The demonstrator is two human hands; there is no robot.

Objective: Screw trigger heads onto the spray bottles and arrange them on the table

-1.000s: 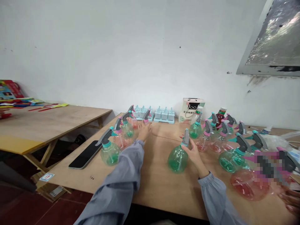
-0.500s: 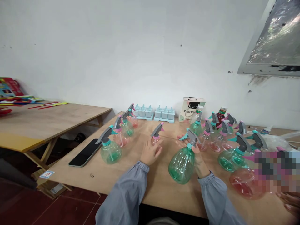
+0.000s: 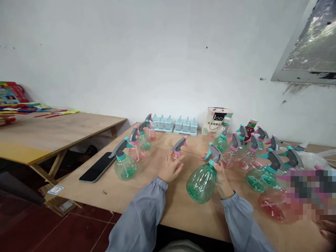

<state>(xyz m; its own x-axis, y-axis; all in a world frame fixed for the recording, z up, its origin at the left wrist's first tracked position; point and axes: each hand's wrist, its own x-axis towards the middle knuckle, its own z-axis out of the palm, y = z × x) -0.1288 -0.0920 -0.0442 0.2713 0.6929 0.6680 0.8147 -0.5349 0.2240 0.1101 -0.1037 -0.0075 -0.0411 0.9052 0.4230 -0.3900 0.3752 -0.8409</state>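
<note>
- Green spray bottle (image 3: 201, 183), its gray-and-teal trigger head on, leans in front of the paper bag (image 3: 214, 124), well toward the near edge of the table (image 3: 105, 199); whether its base touches the wood cannot be told.
- Right hand (image 3: 221, 176), also in front of the bag, has its fingers closed about that bottle's neck, just under the head.
- Left hand (image 3: 169, 168), forward and left of the bag, curls its fingers part-way around a small pink spray bottle (image 3: 177, 153); the palm hides much of the body, so how firm the hold is cannot be told.
- Four more bottles form a row (image 3: 126, 167) farther left of the bag, the nearest beside a black phone (image 3: 96, 169).
- Larger group of bottles (image 3: 258, 179) crowds the table to the right of the bag and forward of it, pink and teal heads mixed.
- Another person's hand (image 3: 327, 231) rests far right and forward of the bag, partly out of view.
- Work looks to be midway: both hands are occupied, neither bottle is released, and every clearly visible bottle wears its head. Which group counts as finished, and how much remains, the scene does not settle.
</note>
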